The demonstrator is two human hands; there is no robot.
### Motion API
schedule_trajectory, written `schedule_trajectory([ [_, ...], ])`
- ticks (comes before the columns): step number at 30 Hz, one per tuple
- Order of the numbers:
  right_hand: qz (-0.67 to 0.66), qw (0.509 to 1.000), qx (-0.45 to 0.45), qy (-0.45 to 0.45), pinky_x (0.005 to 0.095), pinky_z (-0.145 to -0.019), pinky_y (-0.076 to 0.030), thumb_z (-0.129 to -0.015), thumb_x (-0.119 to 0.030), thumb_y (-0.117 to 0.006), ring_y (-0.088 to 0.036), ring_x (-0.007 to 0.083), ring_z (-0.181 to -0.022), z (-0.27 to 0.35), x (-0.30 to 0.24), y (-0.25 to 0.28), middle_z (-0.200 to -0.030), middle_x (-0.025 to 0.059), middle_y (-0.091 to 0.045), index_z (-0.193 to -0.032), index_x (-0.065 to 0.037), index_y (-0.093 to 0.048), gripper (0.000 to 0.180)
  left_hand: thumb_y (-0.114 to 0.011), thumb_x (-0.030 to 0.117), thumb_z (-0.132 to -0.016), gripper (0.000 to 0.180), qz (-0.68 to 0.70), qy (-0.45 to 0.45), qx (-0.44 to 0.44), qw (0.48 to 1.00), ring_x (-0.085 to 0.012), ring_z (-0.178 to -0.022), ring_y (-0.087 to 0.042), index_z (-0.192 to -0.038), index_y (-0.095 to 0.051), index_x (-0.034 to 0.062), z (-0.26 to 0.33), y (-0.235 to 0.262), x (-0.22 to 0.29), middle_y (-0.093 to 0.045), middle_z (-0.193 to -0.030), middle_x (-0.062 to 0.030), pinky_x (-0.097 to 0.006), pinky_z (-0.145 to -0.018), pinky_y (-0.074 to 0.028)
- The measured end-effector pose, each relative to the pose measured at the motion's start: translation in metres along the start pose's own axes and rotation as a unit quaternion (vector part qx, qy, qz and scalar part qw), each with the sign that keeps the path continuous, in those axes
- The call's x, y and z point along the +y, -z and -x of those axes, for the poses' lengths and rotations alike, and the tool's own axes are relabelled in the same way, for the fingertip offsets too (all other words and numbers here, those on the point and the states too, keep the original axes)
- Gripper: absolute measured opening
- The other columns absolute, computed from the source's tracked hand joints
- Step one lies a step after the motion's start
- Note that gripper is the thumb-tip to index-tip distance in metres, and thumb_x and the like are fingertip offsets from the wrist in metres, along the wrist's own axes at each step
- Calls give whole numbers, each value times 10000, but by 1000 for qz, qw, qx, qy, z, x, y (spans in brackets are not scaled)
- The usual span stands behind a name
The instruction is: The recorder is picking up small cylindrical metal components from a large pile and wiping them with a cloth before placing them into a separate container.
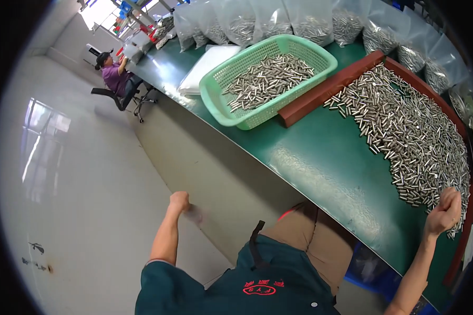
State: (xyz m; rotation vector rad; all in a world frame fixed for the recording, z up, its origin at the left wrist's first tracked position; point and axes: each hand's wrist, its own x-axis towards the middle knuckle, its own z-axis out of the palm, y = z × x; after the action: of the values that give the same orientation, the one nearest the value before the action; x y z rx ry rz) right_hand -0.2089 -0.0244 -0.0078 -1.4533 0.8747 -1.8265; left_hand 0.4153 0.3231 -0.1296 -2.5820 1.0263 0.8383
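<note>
The person's right hand (444, 209) is resting on the near end of a large heap of small metal pins (410, 131), its fingers curling loosely into the pile; whether it is pinching any single pin, I cannot tell. The heap is lying on the green counter (320, 157), bordered at the back by a reddish-brown wooden frame (326, 92). The left hand (180, 201) is hanging off the counter's edge, out over the grey floor (89, 210), closing into a fist around something pale and blurred that cannot be made out. A light green plastic basket (247, 118) is sitting farther along the counter, holding more of the same pins. Clear plastic bags (310, 21) filled with pins are lining the far edge. In the distance, another person (113, 71) is sitting at the counter.
</note>
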Motion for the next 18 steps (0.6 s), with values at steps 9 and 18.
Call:
schedule_trajectory([
  [9, -29, 998, 34, -36, 253, -484, -159, -858, -76, -305, -178, 91, -514, -5, -6, -1, -554, 0, -189, -561, -95, -206, 313, -602, 204, -587, 193, 53, 82, -97, 990, -135, -538, -484, -646, -580, 22, 21, 45, 11, -509, -533, -32, -276, -474, -377],
  [18, 176, 916, -337, 129, 262, -372, -228, -566, 41, -510, -321, 137, -367, 25, -103, -103, -460, 43, -371, -537, -20, -433, 102, -529, 135, -642, 186, 393, -214, -121, 886, -37, -469, -238, -505, -413, 89, 128, 151, 134, -311, -498, 84, -223, -438, -172],
])
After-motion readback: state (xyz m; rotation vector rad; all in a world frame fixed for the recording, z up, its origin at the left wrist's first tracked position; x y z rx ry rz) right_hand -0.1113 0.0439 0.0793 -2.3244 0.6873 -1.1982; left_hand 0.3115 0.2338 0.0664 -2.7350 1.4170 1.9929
